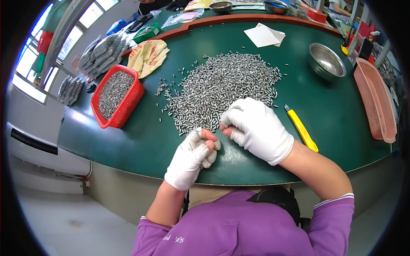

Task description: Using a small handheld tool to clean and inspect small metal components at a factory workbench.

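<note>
A wide heap of small silvery metal pins point(222, 85) lies on the green tabletop in front of me. At its near edge, my left hand point(190, 158), in a white glove with bare thumb and index tips, is closed with the fingers curled. Just right of it, my right hand point(260, 130), gloved the same way, bends over the heap's near edge with thumb and fingertips pinched together. Whatever either hand holds is too small or hidden to make out. A yellow utility knife point(302, 130) lies right of my right hand, its blade end pointing away from me.
On the left stand a red basket point(139, 91) full of pins and a yellow cloth point(148, 57). White paper point(262, 35) lies at the back. To the right are a steel bowl point(322, 64) and a pink basket point(373, 100). A raised brown edge point(239, 18) borders the far side.
</note>
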Action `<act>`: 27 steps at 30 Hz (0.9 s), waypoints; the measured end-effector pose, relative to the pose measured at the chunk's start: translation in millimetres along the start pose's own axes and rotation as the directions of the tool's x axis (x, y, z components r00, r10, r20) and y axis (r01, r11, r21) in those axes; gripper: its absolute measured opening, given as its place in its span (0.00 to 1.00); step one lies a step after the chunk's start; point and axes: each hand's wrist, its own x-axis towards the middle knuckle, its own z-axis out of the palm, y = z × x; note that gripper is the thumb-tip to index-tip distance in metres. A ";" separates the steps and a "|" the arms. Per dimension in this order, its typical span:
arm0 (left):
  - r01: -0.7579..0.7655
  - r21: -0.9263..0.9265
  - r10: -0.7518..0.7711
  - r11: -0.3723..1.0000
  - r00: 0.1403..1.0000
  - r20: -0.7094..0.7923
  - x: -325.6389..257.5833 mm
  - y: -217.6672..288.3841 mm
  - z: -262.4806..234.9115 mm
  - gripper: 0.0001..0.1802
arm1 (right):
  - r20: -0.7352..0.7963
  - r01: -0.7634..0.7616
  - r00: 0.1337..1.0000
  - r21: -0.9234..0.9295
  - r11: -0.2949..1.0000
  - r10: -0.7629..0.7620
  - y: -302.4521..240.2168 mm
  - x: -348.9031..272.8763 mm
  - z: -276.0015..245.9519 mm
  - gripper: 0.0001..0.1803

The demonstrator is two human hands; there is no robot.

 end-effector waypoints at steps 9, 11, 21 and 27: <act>0.035 -0.084 -0.037 0.996 0.999 -0.025 4.3 -4.1 6.6 0.11 | 0.009 0.005 1.000 0.279 0.960 -0.007 -1.0 -5.5 7.5 0.08; 0.030 -0.086 -0.031 0.996 1.000 -0.005 4.5 -5.4 3.1 0.10 | -0.022 0.000 1.000 0.256 0.967 0.006 -2.5 -3.7 7.9 0.08; -0.017 -0.230 0.011 0.973 1.000 -0.028 1.6 -12.2 -2.0 0.11 | -0.078 0.102 0.992 0.111 0.989 -0.094 -8.9 -3.9 5.1 0.08; 0.006 -0.263 -0.015 0.965 0.999 -0.030 2.7 -11.9 -3.6 0.10 | -0.099 0.119 0.989 0.075 0.990 -0.112 -8.0 -3.6 6.4 0.10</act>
